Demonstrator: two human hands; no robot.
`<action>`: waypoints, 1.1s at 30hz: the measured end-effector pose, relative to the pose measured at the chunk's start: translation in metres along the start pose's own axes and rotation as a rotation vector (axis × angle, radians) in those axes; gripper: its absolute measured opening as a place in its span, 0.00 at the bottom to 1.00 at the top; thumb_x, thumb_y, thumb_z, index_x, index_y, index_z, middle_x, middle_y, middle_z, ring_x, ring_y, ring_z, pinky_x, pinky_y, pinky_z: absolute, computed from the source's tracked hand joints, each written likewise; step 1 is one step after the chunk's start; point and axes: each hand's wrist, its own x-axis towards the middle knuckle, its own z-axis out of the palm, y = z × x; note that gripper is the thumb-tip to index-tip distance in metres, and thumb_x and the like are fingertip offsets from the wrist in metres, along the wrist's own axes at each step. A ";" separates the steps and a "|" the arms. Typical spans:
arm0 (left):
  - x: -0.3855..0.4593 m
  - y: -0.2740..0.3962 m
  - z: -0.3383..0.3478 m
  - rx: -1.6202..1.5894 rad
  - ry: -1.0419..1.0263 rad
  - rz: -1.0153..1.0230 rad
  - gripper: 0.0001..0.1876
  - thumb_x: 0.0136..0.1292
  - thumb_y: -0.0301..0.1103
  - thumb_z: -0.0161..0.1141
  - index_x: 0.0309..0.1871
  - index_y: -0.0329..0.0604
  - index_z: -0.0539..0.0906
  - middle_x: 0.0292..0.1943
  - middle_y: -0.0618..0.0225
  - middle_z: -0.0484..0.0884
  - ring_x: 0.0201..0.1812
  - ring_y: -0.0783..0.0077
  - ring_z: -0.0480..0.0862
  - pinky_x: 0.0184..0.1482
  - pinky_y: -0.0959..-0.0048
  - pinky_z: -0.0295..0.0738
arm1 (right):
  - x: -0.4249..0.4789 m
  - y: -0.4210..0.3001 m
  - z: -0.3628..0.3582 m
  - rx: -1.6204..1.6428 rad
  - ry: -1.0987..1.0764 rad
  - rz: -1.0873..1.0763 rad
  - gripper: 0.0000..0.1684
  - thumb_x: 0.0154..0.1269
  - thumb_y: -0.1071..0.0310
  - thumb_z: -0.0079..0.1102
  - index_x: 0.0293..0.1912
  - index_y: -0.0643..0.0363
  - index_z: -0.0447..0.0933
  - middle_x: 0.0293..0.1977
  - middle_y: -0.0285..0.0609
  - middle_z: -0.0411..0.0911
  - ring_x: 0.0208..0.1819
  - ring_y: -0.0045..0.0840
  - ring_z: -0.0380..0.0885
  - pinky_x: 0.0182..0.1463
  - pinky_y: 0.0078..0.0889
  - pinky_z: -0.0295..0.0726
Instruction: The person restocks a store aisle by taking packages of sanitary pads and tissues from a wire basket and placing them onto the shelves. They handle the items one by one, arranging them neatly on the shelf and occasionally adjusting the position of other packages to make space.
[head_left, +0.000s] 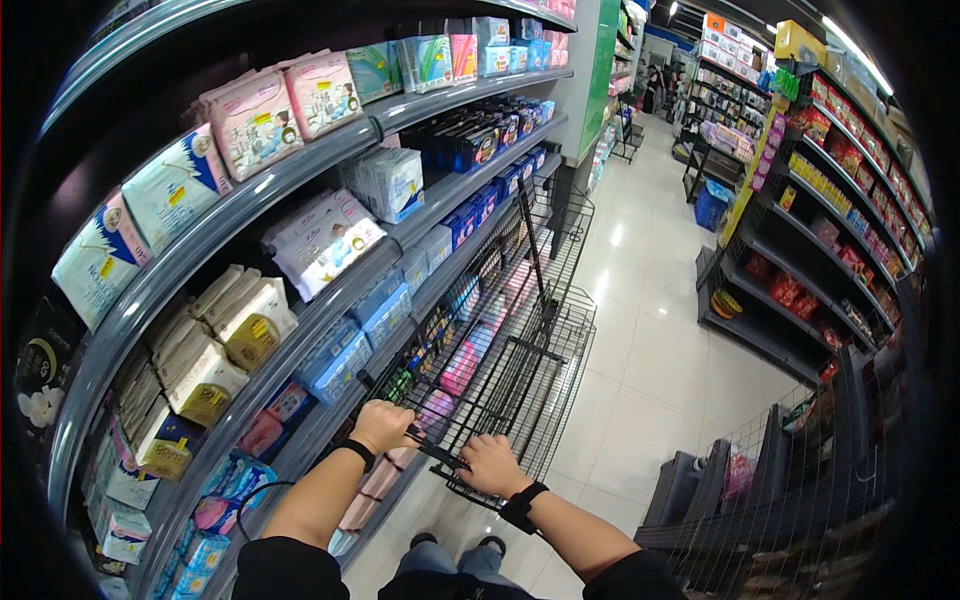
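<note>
Both hands rest on the handle bar of a black wire shopping cart (525, 375). My left hand (384, 425) is closed around the bar's left part, its thumb along the bar. Further right, my right hand (491, 463) grips the same bar with its fingers curled over it. A black band circles each wrist. The cart's basket appears to hold nothing; floor tiles and shelf goods show through its wires. Along its left side stands a shelf unit (322, 300) with packs of sanitary pads (322, 240) and boxed goods.
Grey shelf edges run close by the cart's left side. At right stand a shelf rack (802, 217) of red packets and a wire mesh rack (772, 480). A blue basket (711, 206) sits on the tiled floor (622, 360) ahead. People (654, 86) stand far down the aisle.
</note>
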 end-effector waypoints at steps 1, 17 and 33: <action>-0.008 0.001 -0.002 0.000 -0.002 -0.006 0.24 0.36 0.59 0.66 0.16 0.50 0.71 0.12 0.71 0.72 0.17 0.66 0.77 0.23 0.68 0.70 | -0.002 -0.008 0.002 0.002 0.013 0.001 0.19 0.52 0.50 0.58 0.35 0.56 0.79 0.34 0.37 0.74 0.43 0.29 0.71 0.45 0.35 0.63; -0.115 0.019 -0.046 -0.066 0.084 0.035 0.24 0.28 0.58 0.69 0.17 0.51 0.72 0.15 0.73 0.73 0.20 0.68 0.76 0.25 0.68 0.70 | -0.046 -0.127 0.019 0.011 0.021 0.100 0.19 0.48 0.51 0.60 0.37 0.52 0.79 0.34 0.36 0.72 0.42 0.30 0.70 0.46 0.36 0.63; -0.220 0.050 -0.110 -0.114 0.070 0.034 0.20 0.32 0.51 0.70 0.19 0.50 0.72 0.16 0.72 0.73 0.21 0.67 0.76 0.25 0.68 0.69 | -0.099 -0.229 0.054 0.069 0.101 0.052 0.16 0.48 0.54 0.60 0.34 0.53 0.78 0.33 0.36 0.72 0.42 0.31 0.69 0.47 0.36 0.63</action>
